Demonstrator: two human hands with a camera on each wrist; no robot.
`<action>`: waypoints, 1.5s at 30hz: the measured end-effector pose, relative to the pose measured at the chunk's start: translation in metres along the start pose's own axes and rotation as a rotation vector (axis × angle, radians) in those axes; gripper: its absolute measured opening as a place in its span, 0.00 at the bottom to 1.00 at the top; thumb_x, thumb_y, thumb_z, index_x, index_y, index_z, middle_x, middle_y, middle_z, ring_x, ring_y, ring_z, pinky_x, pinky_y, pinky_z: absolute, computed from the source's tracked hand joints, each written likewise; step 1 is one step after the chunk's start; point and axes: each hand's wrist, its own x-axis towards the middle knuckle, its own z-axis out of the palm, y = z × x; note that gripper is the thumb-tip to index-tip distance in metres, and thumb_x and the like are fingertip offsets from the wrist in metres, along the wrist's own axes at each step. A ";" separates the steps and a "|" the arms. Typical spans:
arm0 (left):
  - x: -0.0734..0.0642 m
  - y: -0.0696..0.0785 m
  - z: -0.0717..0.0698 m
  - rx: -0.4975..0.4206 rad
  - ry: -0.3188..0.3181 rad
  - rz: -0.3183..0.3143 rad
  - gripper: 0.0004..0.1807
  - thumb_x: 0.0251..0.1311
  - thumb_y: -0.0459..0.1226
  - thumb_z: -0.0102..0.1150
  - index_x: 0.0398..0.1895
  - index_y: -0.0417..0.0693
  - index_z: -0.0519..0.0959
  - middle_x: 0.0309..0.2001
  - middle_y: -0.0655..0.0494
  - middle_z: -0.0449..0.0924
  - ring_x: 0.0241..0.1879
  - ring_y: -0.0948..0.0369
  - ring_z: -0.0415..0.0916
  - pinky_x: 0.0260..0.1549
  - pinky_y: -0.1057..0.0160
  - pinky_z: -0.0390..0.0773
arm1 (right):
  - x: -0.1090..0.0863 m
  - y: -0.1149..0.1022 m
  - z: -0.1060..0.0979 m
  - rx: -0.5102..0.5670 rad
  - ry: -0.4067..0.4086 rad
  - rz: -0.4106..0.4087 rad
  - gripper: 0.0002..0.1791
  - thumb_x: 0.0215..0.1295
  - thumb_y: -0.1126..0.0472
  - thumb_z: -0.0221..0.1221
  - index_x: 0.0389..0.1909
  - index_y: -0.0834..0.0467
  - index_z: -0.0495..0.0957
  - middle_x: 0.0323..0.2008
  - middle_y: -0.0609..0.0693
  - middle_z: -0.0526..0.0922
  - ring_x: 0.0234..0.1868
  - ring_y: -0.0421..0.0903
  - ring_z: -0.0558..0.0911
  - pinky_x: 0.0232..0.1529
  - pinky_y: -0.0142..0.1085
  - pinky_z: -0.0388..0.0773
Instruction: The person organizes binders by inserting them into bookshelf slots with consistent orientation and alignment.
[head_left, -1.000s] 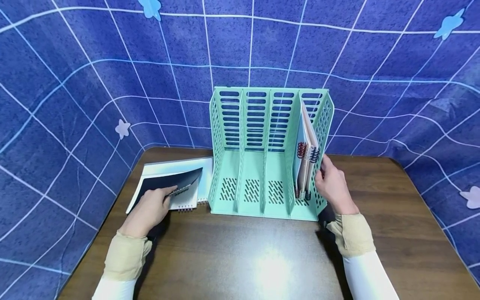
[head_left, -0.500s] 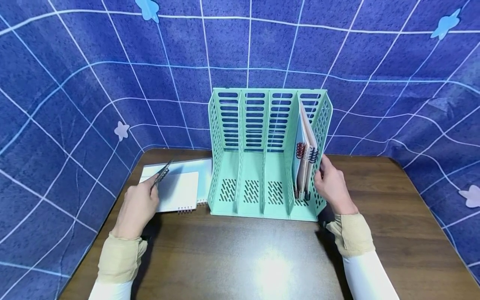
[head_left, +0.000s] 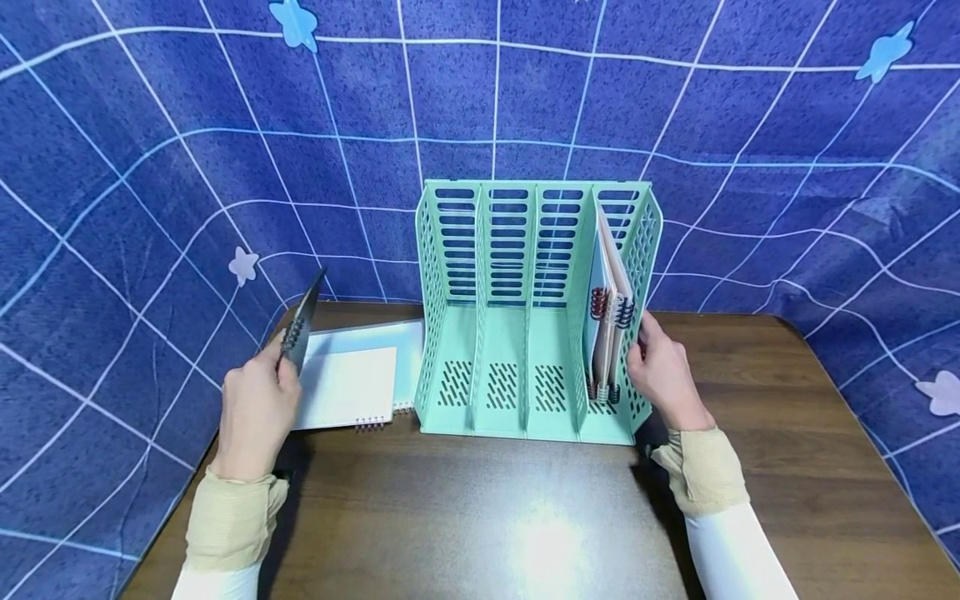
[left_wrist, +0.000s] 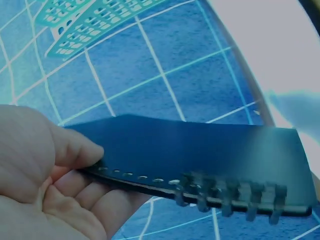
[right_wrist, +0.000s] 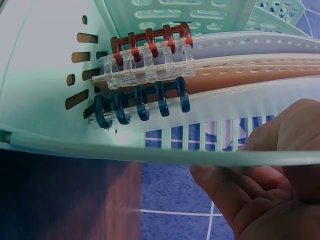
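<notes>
In the head view, the left hand [head_left: 255, 408] grasps the ring edge of the dark notebook [head_left: 302, 321], which is held steeply, almost edge-on, over the far left of the worktop [head_left: 480, 517]; a second ago it slanted low across the white notebook [head_left: 348, 385], and since then it has been raised and moved left, so that the white page now shows largely uncovered. The white notebook lies over the light blue notebook [head_left: 405, 346], whose right edge comes right up to the green rack [head_left: 450, 333]; the rack's left wall stands between the dark notebook and the compartments. The right hand [head_left: 663, 367] stays where it was, at the rack's right wall, and the ring-bound notebooks [head_left: 611, 292] lean in the rightmost compartment as before. The blue cloth [head_left: 360, 100] rises behind the rack and down both sides, near the left hand. In the left wrist view, the thumb and fingers pinch the dark notebook beside its dark rings [left_wrist: 227, 197], with part of the rack farther off; a pale area at right is too blurred to name. In the right wrist view, the fingers lie on both sides of the rack's rim, gripping it, near the red rings [right_wrist: 152, 42], clear rings [right_wrist: 150, 65] and dark blue rings [right_wrist: 142, 102] of the stored notebooks.
</notes>
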 end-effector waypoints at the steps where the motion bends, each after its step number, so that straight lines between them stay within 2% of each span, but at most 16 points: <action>1: 0.001 0.003 -0.001 -0.005 0.020 -0.008 0.17 0.69 0.30 0.46 0.53 0.40 0.83 0.29 0.28 0.81 0.22 0.27 0.74 0.24 0.30 0.68 | 0.000 0.000 0.000 0.001 0.001 -0.001 0.28 0.68 0.70 0.52 0.70 0.60 0.69 0.43 0.64 0.87 0.30 0.62 0.81 0.32 0.57 0.77; 5: 0.005 0.011 -0.004 -0.010 0.094 -0.019 0.11 0.70 0.32 0.47 0.32 0.40 0.78 0.21 0.36 0.77 0.19 0.30 0.71 0.21 0.32 0.65 | 0.000 0.000 0.000 0.004 0.003 -0.001 0.29 0.68 0.70 0.52 0.71 0.60 0.69 0.44 0.65 0.87 0.30 0.62 0.81 0.31 0.57 0.77; 10: 0.006 0.021 -0.005 -0.016 0.133 -0.017 0.13 0.70 0.31 0.48 0.24 0.45 0.72 0.14 0.47 0.66 0.15 0.40 0.64 0.15 0.42 0.61 | -0.001 0.000 0.000 0.005 0.006 0.002 0.29 0.68 0.70 0.52 0.71 0.60 0.68 0.44 0.64 0.87 0.29 0.61 0.81 0.31 0.55 0.77; 15: 0.004 0.033 -0.009 -0.032 0.153 -0.009 0.14 0.67 0.30 0.49 0.22 0.45 0.71 0.13 0.52 0.62 0.15 0.43 0.61 0.13 0.51 0.56 | -0.001 0.000 -0.001 0.005 0.004 0.005 0.30 0.68 0.70 0.52 0.72 0.60 0.68 0.43 0.64 0.87 0.29 0.61 0.81 0.31 0.55 0.77; 23: -0.005 0.062 -0.027 -0.070 0.158 -0.050 0.14 0.70 0.37 0.52 0.23 0.48 0.76 0.13 0.54 0.68 0.16 0.49 0.65 0.13 0.55 0.59 | -0.001 0.001 -0.002 0.006 0.008 0.002 0.29 0.68 0.70 0.52 0.71 0.60 0.68 0.46 0.65 0.87 0.30 0.62 0.81 0.32 0.56 0.77; 30: -0.013 0.088 -0.037 -0.116 0.172 -0.012 0.15 0.71 0.36 0.54 0.22 0.47 0.77 0.14 0.55 0.72 0.15 0.57 0.64 0.12 0.64 0.57 | -0.002 0.000 -0.002 0.004 0.003 0.006 0.29 0.68 0.70 0.52 0.70 0.60 0.69 0.43 0.64 0.87 0.27 0.60 0.80 0.29 0.53 0.76; 35: -0.017 0.102 -0.043 -0.142 0.203 -0.001 0.16 0.70 0.36 0.56 0.21 0.47 0.77 0.13 0.57 0.71 0.14 0.61 0.61 0.12 0.64 0.57 | -0.001 -0.001 -0.002 0.008 -0.001 0.002 0.29 0.68 0.70 0.52 0.70 0.60 0.68 0.46 0.64 0.87 0.28 0.60 0.81 0.28 0.53 0.76; 40: -0.021 0.112 -0.045 -0.175 0.227 -0.003 0.15 0.69 0.35 0.59 0.21 0.47 0.79 0.14 0.57 0.75 0.15 0.67 0.63 0.14 0.67 0.59 | -0.001 0.000 -0.002 0.006 0.004 -0.005 0.27 0.68 0.71 0.52 0.68 0.60 0.70 0.45 0.63 0.87 0.28 0.61 0.81 0.30 0.55 0.77; 45: -0.023 0.121 -0.039 -0.219 0.228 0.016 0.14 0.68 0.33 0.60 0.21 0.45 0.80 0.15 0.56 0.78 0.16 0.67 0.65 0.16 0.68 0.62 | 0.000 0.000 0.000 0.005 0.005 -0.001 0.26 0.67 0.71 0.52 0.66 0.59 0.71 0.45 0.63 0.87 0.30 0.62 0.81 0.32 0.57 0.77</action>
